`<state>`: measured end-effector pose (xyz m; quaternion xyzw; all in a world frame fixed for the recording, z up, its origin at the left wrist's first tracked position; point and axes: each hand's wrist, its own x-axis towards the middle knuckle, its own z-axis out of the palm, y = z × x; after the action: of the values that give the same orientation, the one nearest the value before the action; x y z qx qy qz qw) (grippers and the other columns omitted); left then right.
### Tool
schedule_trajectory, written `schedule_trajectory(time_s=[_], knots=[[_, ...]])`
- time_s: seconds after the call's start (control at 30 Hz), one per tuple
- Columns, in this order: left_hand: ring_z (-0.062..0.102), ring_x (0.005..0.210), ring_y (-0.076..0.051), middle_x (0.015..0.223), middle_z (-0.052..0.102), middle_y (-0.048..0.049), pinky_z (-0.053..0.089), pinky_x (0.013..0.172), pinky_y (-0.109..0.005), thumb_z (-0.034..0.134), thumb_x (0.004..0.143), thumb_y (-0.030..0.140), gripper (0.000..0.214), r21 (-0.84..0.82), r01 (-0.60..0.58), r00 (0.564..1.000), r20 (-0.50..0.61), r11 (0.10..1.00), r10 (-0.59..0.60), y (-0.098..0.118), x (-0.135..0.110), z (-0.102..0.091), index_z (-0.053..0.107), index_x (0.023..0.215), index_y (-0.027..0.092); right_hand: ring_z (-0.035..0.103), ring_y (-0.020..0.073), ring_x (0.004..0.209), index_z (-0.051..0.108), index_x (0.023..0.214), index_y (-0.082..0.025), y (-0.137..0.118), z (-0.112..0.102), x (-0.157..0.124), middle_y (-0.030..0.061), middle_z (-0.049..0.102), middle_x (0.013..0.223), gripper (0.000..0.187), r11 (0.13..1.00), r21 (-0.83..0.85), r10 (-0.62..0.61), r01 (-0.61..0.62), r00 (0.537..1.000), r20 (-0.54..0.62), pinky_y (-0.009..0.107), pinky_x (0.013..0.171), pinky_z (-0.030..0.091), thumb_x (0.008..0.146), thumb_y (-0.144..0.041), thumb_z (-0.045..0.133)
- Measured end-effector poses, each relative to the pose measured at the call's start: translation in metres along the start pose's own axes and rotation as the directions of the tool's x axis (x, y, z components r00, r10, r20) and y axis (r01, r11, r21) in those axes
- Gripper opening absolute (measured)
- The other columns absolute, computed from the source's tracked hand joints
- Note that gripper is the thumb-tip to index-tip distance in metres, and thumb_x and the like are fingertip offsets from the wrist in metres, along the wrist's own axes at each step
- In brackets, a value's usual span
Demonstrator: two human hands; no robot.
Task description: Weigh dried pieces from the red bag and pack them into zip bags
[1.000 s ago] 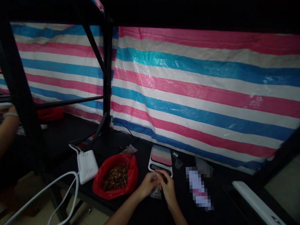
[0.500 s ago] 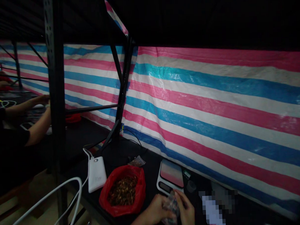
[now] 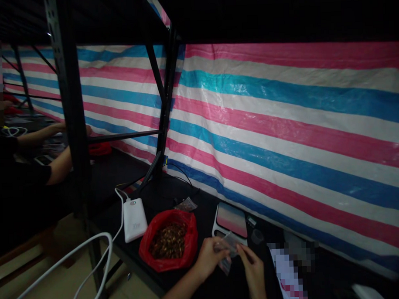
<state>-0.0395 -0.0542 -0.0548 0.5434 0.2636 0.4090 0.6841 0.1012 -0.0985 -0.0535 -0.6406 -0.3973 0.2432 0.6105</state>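
Between my two hands is a small clear plastic bag (image 3: 229,239), held in front of the scale. My left hand (image 3: 209,256) is closed round the bag's left side, and part of the bag hangs below its fingers. The fingertips of my right hand (image 3: 252,263) pinch its right edge. Whether anything is inside the bag is too blurred to tell. Behind the bag stands a digital scale (image 3: 232,219), its display partly covered by the bag. Left of my left hand sits an open red plastic bag (image 3: 190,250) full of small brownish-gold metallic-looking pieces (image 3: 170,240).
A white power bank (image 3: 135,219) with a white cable stands left of the red bag. Another small clear bag (image 3: 186,205) lies behind it. A small clear cup (image 3: 257,237) is right of the scale. A black shelf post (image 3: 75,140) rises at left; a co-worker's arms (image 3: 61,165) show beyond it.
The view has tilted down slightly. My hands have shifted a little apart, and the small clear bag now shows more flatly spread between them.
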Motion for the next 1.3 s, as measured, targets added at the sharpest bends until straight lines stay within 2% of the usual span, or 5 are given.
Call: schedule_trajectory(time_s=[0.27, 0.5, 0.77, 0.97, 1.3], knots=[[0.049, 0.040, -0.010, 0.062, 0.065, -0.0046, 0.030, 0.037, -0.017, 0.064, 0.061, 0.033, 0.035, 0.131, 0.038, 0.999, -0.013, 0.991, -0.037, -0.002, 0.001, -0.004, 0.062, 0.087, 0.009, 0.059, 0.0202, 0.068, 0.065, 0.070, -0.013, -0.007, -0.004, -0.003, 0.0038, 0.065, 0.067, 0.034, 0.999, 0.054, -0.006, 0.009, 0.999, -0.049, 0.027, 0.063, 0.047, 0.054, -0.042, 0.070], [0.057, 0.066, -0.016, 0.068, 0.067, -0.0032, 0.037, 0.060, -0.022, 0.064, 0.062, 0.037, 0.022, 0.537, -0.046, 0.987, -0.106, 0.843, 0.121, 0.005, -0.001, -0.008, 0.069, 0.069, 0.016, 0.054, 0.0159, 0.055, 0.064, 0.067, -0.014, -0.004, -0.010, -0.001, 0.0017, 0.061, 0.058, 0.033, 0.998, -0.051, -0.049, 0.045, 0.996, -0.073, 0.024, 0.052, 0.042, 0.054, -0.044, 0.070], [0.056, 0.060, -0.014, 0.066, 0.067, -0.0041, 0.037, 0.055, -0.020, 0.060, 0.067, 0.038, 0.027, 0.476, -0.064, 0.996, -0.022, 0.877, 0.084, 0.001, -0.001, -0.004, 0.069, 0.071, 0.012, 0.056, 0.0177, 0.059, 0.063, 0.071, -0.016, -0.012, -0.007, -0.003, 0.0022, 0.062, 0.063, 0.037, 0.995, -0.007, -0.097, 0.097, 0.989, -0.116, 0.025, 0.052, 0.043, 0.060, -0.051, 0.062], [0.049, 0.050, -0.010, 0.060, 0.062, -0.0008, 0.032, 0.048, -0.017, 0.060, 0.067, 0.041, 0.031, 0.537, -0.045, 0.995, 0.100, 0.842, -0.010, -0.005, -0.003, -0.006, 0.067, 0.070, 0.011, 0.060, 0.0239, 0.083, 0.065, 0.084, -0.016, -0.011, -0.001, -0.008, 0.0079, 0.066, 0.086, 0.036, 0.993, 0.025, -0.117, 0.115, 0.991, 0.071, 0.033, 0.076, 0.046, 0.065, -0.046, 0.061], [0.052, 0.049, -0.011, 0.060, 0.063, -0.0048, 0.036, 0.051, -0.019, 0.034, 0.080, 0.057, 0.058, 0.408, -0.126, 0.966, 0.258, 0.904, 0.018, 0.002, -0.007, -0.003, 0.066, 0.071, 0.009, 0.060, 0.0252, 0.081, 0.068, 0.078, -0.014, -0.006, -0.002, -0.013, 0.0086, 0.068, 0.082, 0.033, 0.993, -0.060, -0.106, 0.104, 0.994, -0.039, 0.035, 0.076, 0.045, 0.063, -0.043, 0.064]])
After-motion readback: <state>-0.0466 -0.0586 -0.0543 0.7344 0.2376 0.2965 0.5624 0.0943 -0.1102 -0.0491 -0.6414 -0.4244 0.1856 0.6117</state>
